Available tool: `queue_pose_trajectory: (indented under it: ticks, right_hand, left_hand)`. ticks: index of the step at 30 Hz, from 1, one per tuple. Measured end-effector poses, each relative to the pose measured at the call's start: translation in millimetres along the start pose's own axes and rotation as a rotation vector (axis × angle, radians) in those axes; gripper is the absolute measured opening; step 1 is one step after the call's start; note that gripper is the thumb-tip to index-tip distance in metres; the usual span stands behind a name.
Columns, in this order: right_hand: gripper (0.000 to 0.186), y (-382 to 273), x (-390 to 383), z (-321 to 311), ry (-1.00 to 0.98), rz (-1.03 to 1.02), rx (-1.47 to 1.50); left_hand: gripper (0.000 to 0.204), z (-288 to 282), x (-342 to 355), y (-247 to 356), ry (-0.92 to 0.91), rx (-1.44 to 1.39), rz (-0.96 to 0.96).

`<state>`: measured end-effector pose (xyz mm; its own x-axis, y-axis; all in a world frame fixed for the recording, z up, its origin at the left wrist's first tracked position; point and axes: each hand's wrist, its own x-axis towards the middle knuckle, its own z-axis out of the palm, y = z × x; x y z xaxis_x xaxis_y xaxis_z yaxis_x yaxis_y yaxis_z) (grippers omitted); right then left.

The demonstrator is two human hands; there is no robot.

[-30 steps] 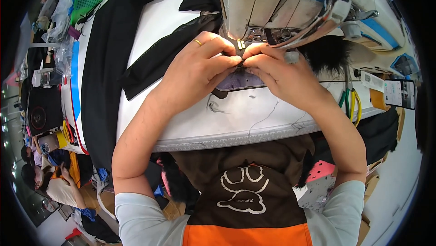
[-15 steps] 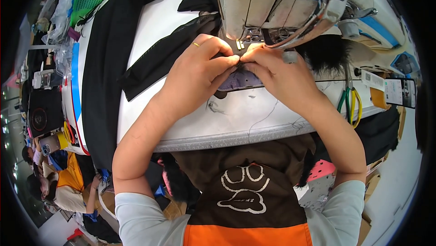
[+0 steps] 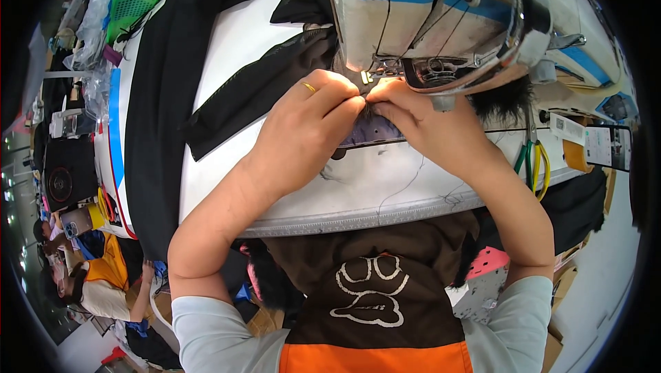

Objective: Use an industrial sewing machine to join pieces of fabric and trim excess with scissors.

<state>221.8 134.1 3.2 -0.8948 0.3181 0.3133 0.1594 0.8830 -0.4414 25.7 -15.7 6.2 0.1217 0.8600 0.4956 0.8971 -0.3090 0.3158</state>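
My left hand and my right hand meet just in front of the needle area of a cream and blue sewing machine. Thumb and forefinger of each are pinched together on the edge of a dark fabric piece, mostly hidden by the fingers. A yellow ring is on my left hand. Left of the fingers stretches a thin black fabric strip. Beyond my right hand, black fur shows beneath the machine head. A metal machine plate lies under the fingertips.
Green and yellow handled scissors lie right of my forearm, near a phone-like device. A ruler strip edges the white table. Long black fabric hangs down the left. Another person sits at far left.
Both hands and the sewing machine now appear slightly lower in the picture. The pinch on the dark fabric continues, and less of the black fur shows beyond my right hand.
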Motion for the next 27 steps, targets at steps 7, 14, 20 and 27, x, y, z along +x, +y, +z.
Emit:
queue_pose_trajectory:
  ticks: [7,14,20,27]
  right_hand:
    - [0.037,-14.1,-12.4,3.3,0.023,-0.170,-0.422]
    - [0.040,-6.8,-22.0,-8.7,-0.062,-0.306,-0.362]
    - [0.032,-3.0,-24.1,-3.5,0.037,-0.236,-0.150]
    - [0.038,-9.3,-24.7,1.4,0.052,-0.155,-0.130]
  left_hand:
    - [0.033,-4.5,2.3,-4.1,-0.040,0.091,0.126]
    - [0.038,-2.6,-0.8,1.2,-0.025,0.187,0.166]
    - [0.039,-2.7,-1.5,3.9,-0.038,0.205,0.155]
    - [0.037,-2.5,-2.2,2.3,-0.010,0.220,0.175]
